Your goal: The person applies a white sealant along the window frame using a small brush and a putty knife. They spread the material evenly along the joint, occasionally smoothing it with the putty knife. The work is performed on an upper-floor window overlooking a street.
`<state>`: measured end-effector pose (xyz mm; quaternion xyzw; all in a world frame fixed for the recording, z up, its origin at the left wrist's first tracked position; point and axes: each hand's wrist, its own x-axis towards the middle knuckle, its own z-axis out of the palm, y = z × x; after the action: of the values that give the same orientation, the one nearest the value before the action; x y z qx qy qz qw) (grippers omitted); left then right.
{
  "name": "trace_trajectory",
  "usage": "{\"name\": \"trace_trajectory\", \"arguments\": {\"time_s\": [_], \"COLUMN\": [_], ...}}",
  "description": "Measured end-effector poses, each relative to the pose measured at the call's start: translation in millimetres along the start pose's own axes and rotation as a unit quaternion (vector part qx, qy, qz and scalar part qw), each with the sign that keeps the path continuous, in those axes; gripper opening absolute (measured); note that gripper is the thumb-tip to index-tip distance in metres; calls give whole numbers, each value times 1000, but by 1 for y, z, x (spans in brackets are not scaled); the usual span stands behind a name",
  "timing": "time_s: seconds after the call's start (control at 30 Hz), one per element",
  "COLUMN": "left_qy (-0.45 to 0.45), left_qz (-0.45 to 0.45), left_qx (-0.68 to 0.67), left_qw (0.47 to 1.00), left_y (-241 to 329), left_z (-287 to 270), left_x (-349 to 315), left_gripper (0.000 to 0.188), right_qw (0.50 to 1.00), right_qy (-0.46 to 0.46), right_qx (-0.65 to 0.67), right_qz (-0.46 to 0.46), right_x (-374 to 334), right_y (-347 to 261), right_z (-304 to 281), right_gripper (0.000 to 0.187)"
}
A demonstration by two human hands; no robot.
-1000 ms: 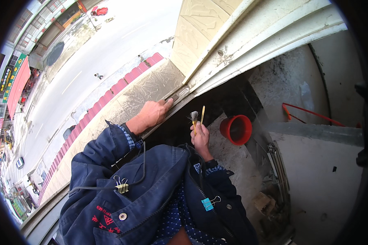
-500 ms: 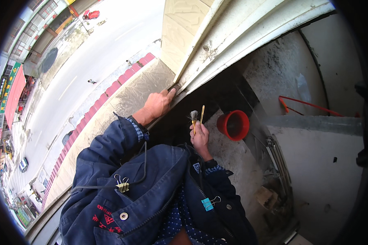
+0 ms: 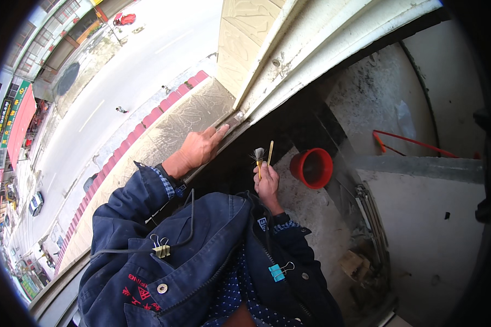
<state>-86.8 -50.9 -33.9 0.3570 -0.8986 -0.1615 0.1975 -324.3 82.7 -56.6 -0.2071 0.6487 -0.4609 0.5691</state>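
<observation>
My left hand lies on the window sill frame, its index finger stretched along the narrow track near the corner. Nothing shows in that hand, though its other fingers are partly hidden. In front of my chest, my right hand grips a small paintbrush by its yellowish handle, its grey bristles splayed upward. A thin wooden stick also rises from the same grip; its lower end is hidden in the fingers.
Right of my right hand, a red bucket stands on the dusty floor. Beyond it lies a red-handled tool. Long strips and a cardboard piece lie lower right. Outside, a tiled ledge drops toward a street.
My left hand has slid back from the frame corner, toward the lower left along the sill. My right hand holds the paintbrush and stick in about the same place.
</observation>
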Motion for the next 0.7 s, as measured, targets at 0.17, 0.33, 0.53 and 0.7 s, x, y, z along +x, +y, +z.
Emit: {"name": "trace_trajectory", "arguments": {"time_s": [0.17,0.33,0.53,0.7], "left_qy": [-48,-103,-10,6], "left_qz": [47,28,23,-46], "left_qx": [-46,-61,-67,-36], "left_qw": [997,992,997,998], "left_y": [9,16,10,-4], "left_z": [-4,3,1,1], "left_x": [-24,-27,-21,-21], "left_gripper": [69,43,41,42], "right_qw": [1000,1000,1000,1000], "right_qy": [2,-10,-2,-6], "right_qx": [0,-11,-8,-3], "right_qz": [3,-1,-5,-15], "right_x": [5,6,13,17], "right_y": [7,13,15,13], "right_z": [2,2,-3,-5], "right_gripper": [42,42,42,43]}}
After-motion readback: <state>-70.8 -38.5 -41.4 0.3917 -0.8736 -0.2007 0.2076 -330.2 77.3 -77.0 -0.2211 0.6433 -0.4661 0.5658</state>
